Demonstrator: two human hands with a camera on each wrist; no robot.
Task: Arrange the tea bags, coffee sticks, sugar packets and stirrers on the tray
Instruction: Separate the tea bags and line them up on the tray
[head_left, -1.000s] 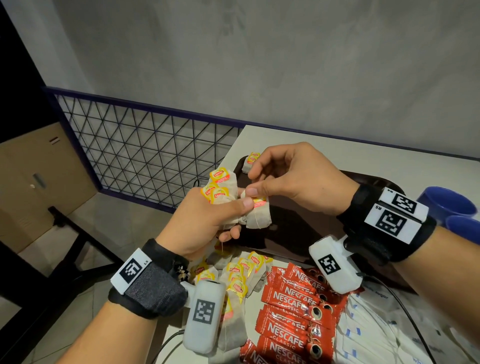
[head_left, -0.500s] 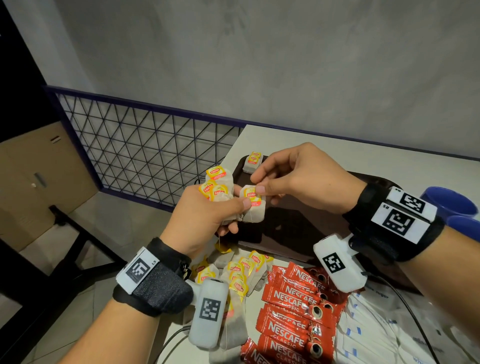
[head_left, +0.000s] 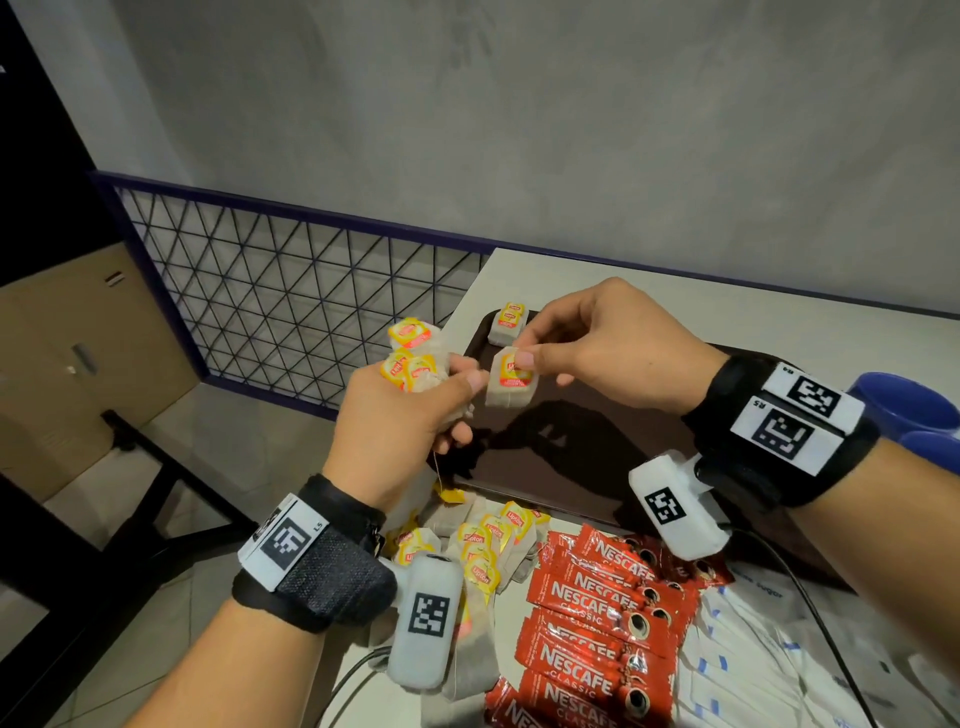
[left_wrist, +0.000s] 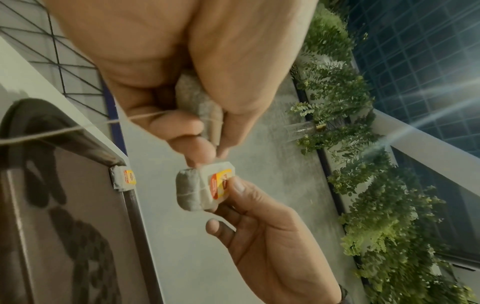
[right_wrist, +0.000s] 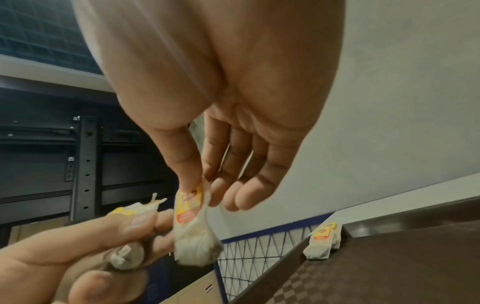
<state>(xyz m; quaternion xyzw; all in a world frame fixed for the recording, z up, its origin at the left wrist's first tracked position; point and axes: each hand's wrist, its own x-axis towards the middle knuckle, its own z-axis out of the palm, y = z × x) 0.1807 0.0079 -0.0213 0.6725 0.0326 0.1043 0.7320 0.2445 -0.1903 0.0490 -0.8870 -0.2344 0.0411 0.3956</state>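
The right hand (right_wrist: 233, 123) pinches a single tea bag (right_wrist: 193, 228) by its yellow tag between thumb and forefinger, the other fingers (right_wrist: 246, 191) hanging loosely extended. The bag dangles upright, touching the left hand (right_wrist: 78, 251), which grips a bunch of tea bags (right_wrist: 127, 259). At lower right, two more tea bags (right_wrist: 323, 242) rest in the corner of the dark tray (right_wrist: 389, 257)

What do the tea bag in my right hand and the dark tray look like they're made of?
Pinched tea bag: seemingly thin, matte filter paper, fibrous with dark contents showing through, and a glossy yellow-red paper tag. Dark brown tray: probably moulded plastic, with a faint sheen and a checkered texture.
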